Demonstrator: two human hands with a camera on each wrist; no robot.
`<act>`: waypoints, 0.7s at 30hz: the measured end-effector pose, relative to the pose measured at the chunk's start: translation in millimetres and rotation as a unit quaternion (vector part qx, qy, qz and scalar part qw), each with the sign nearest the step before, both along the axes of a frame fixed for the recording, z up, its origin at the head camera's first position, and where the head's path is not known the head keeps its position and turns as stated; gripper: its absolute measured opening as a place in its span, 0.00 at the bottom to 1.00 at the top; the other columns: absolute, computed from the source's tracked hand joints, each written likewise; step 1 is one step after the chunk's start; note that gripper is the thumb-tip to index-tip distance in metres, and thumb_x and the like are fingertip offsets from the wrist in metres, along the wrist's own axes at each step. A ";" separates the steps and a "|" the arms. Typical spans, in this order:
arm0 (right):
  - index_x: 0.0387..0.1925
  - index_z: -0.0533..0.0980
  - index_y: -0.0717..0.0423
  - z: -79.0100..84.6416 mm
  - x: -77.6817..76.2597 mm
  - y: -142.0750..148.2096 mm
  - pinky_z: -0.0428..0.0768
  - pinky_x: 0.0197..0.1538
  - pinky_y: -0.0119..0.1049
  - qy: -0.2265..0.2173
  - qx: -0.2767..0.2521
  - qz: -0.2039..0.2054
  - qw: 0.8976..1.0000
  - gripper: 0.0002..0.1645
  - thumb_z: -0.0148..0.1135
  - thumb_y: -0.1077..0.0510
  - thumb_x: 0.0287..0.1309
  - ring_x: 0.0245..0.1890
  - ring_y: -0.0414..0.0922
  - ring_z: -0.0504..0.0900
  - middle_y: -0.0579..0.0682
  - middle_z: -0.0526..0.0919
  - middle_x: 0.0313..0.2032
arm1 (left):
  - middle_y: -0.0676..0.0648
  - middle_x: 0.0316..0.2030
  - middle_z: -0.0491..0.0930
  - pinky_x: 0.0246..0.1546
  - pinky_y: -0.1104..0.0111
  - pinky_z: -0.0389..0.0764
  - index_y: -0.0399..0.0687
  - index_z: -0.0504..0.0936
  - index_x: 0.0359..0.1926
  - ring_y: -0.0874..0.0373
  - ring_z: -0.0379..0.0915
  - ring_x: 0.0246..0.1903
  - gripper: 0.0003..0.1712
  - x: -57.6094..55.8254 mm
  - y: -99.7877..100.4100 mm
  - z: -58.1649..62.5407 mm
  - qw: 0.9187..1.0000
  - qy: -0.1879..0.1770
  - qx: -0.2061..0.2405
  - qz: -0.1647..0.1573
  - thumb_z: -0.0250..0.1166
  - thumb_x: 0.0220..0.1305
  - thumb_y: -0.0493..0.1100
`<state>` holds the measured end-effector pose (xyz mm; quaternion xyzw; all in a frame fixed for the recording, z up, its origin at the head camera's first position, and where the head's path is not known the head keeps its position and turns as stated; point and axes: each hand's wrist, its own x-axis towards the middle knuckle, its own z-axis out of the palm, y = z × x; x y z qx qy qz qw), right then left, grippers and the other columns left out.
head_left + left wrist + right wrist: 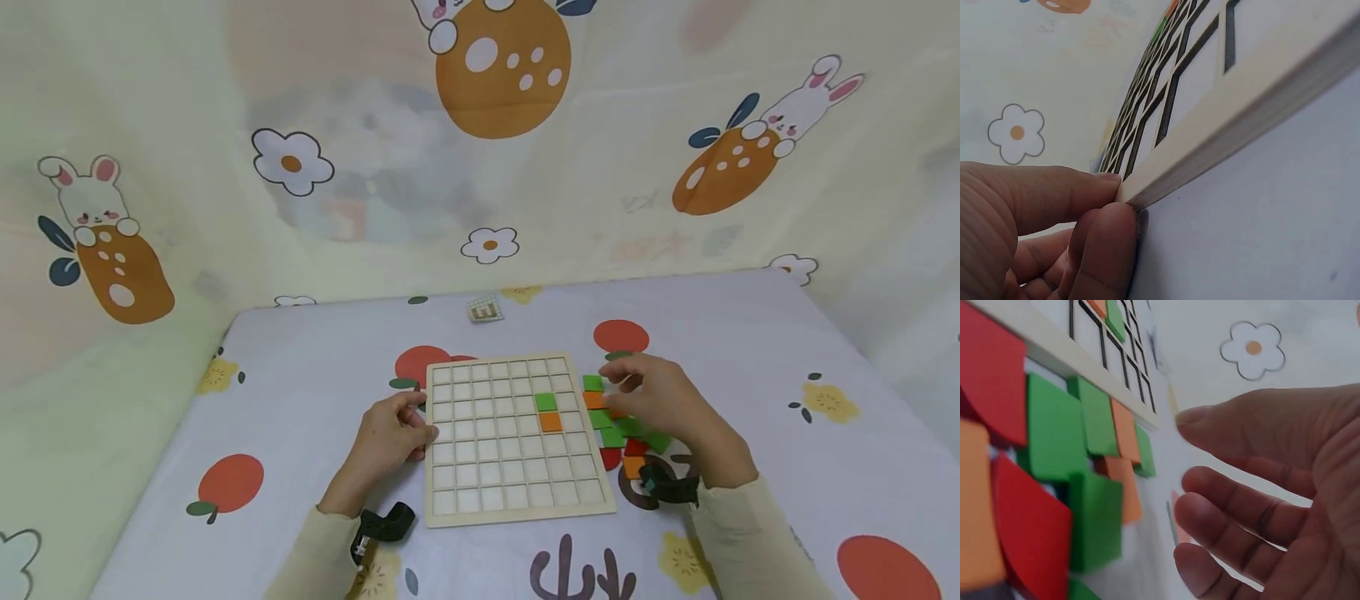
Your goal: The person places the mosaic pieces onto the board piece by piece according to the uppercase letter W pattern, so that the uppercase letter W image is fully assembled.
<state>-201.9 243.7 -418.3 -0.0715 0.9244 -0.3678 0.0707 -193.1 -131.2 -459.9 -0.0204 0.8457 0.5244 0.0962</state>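
A square wooden grid board (491, 475) lies flat on the table, with a green tile (545, 402) and an orange tile (551, 422) in neighbouring cells near its right side. My left hand (386, 435) pinches the board's left edge between thumb and index finger, the other fingers curled below. Loose tiles lie in a cluster just right of the board: several green tiles (1054, 428), orange tiles (1125, 431) and red tiles (1032, 531) with a curved side. Over the far end of that cluster hovers my right hand (656, 400), fingers loosely bent and apart, nothing between them.
A small patterned card (484, 309) lies beyond the board, near the back of the table. The tablecloth (315, 467) carries printed fruit and flowers. A curtain (375, 108) with rabbit prints hangs behind the table. Black straps (386, 523) sit on both wrists.
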 end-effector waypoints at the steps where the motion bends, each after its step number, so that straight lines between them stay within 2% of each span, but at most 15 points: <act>1: 0.56 0.82 0.62 -0.5 -0.2 2.8 0.82 0.44 0.42 -0.006 0.002 0.002 1.000 0.22 0.71 0.58 0.61 0.47 0.53 0.79 0.58 0.84 0.49 | 0.45 0.32 0.79 0.23 0.71 0.81 0.37 0.77 0.67 0.59 0.77 0.21 0.33 0.5 0.3 0.0 1.000 -0.002 0.000 0.001 0.74 0.61 0.32; 6: 0.49 0.84 0.59 -1.3 -0.2 17.3 0.80 0.41 0.39 -0.042 0.022 0.016 0.999 0.17 0.72 0.59 0.59 0.41 0.50 0.78 0.52 0.83 0.40 | 0.44 0.33 0.79 0.23 0.71 0.81 0.38 0.78 0.67 0.58 0.78 0.22 0.33 1.5 2.8 -0.5 1.000 -0.004 -0.007 0.004 0.74 0.61 0.33; 12: 0.43 0.85 0.59 -2.0 -0.6 20.3 0.79 0.40 0.40 -0.098 0.012 0.035 0.995 0.13 0.75 0.61 0.54 0.39 0.49 0.77 0.50 0.82 0.36 | 0.44 0.32 0.79 0.23 0.72 0.81 0.36 0.77 0.67 0.59 0.78 0.21 0.33 0.6 0.9 -0.1 1.000 0.002 -0.008 0.001 0.74 0.61 0.32; 21: 0.41 0.84 0.60 -3.0 2.8 17.1 0.80 0.41 0.39 -0.119 0.022 0.039 0.992 0.14 0.76 0.65 0.50 0.41 0.49 0.76 0.51 0.82 0.35 | 0.45 0.31 0.79 0.22 0.71 0.80 0.34 0.78 0.66 0.59 0.78 0.21 0.32 2.8 1.5 -1.2 1.000 0.015 0.005 -0.008 0.73 0.60 0.31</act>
